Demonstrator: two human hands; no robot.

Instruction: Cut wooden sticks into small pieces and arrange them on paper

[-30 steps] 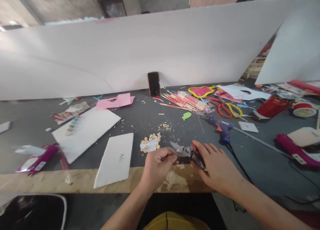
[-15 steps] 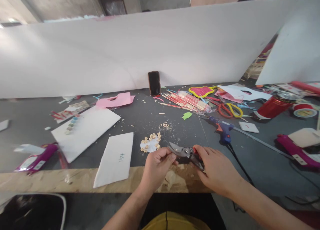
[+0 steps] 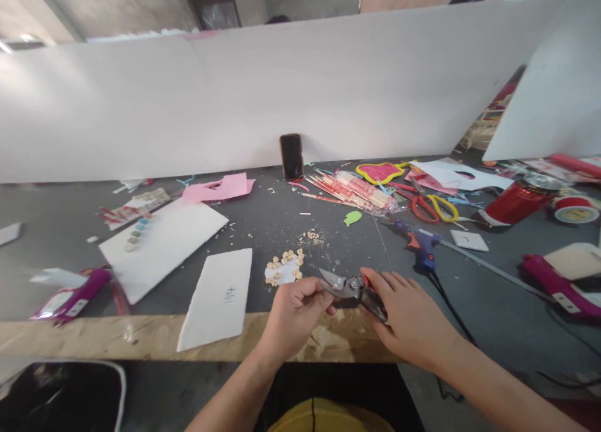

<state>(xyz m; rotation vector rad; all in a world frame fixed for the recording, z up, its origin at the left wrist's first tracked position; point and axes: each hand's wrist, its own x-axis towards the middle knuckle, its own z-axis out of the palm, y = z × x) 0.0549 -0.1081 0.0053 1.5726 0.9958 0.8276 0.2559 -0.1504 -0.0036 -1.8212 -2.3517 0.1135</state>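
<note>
My right hand (image 3: 408, 316) is wrapped round the handles of a pair of pruning shears (image 3: 350, 287), whose blades point left. At the blade tips, the thumb and fingers of my left hand (image 3: 300, 313) are pinched together; what they hold, if anything, is too small to make out. Just beyond that hand lies a white paper piece (image 3: 280, 272) edged with small pale wooden bits. Tiny cut pieces (image 3: 311, 235) and crumbs are scattered on the dark table farther back.
A white card (image 3: 218, 297) with handwriting lies left of my hands. To the right is a blue glue gun (image 3: 424, 247) with its cord. Behind are bundled sticks (image 3: 354, 191), scissors (image 3: 434, 208), a red can (image 3: 519, 197) and a phone (image 3: 292, 156) propped against the white partition.
The shears' blades have shifted slightly and sit closer over my left fingertips. Both hands otherwise keep nearly the same place, and the whole view has moved a little.
</note>
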